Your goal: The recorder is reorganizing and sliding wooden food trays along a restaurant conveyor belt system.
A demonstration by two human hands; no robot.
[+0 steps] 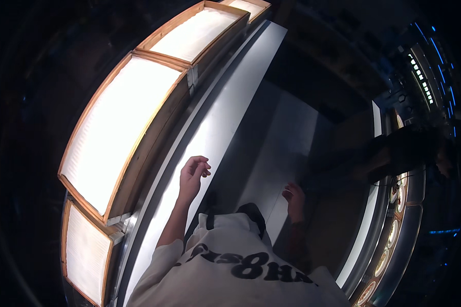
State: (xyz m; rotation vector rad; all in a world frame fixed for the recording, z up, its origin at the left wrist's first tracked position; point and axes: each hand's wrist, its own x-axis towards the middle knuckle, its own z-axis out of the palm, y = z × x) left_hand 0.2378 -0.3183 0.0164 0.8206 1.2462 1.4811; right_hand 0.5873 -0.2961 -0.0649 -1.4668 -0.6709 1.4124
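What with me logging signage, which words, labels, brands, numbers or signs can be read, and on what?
White shirt: large dark lettering across the front, which I won't copy out.
Lit white sign, upper right: too small and blurred to read reliably.
No other text is readable.

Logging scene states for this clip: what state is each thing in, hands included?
Left hand: loosely curled, nothing visible in it.
Right hand: in shadow, fingers bent, grip unclear.
Large wooden-framed box: brightly lit, white inside.
Pale ledge: partly lit, partly shaded.
Round plate-like items: in a row, contents unclear.
Sign: lit.
Blue light strips: on.
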